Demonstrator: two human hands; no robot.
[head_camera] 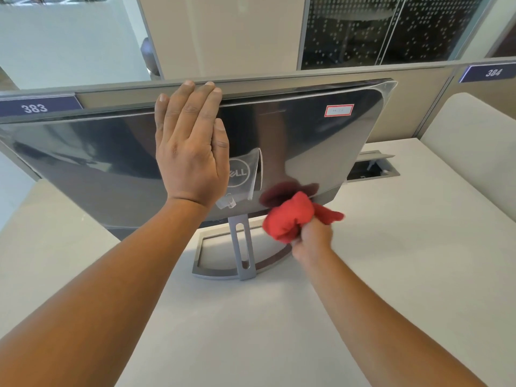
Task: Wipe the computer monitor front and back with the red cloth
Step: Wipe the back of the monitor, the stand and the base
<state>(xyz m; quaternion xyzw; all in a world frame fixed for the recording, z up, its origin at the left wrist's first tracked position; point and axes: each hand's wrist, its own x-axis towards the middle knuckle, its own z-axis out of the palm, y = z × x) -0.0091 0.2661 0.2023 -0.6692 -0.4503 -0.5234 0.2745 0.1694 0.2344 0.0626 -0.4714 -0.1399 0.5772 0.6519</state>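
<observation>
The computer monitor [307, 141] stands on the white desk with its glossy dark back turned to me; its screen side is hidden. My left hand [190, 146] lies flat on the upper middle of the back, fingers straight, fingertips at the top edge. My right hand [314, 238] grips the bunched red cloth [293, 216] and holds it against the lower edge of the back, right of the stand's neck. The cloth's reflection shows in the panel just above it. The silver stand [243, 247] rests on the desk below.
The white desk [391, 261] runs toward me. A cable hatch [374, 166] sits open behind the monitor's right side. A partition with number plates 383 [35, 107] and 384 [492, 72] rises behind. A white-labelled red sticker [339, 110] marks the monitor's upper right.
</observation>
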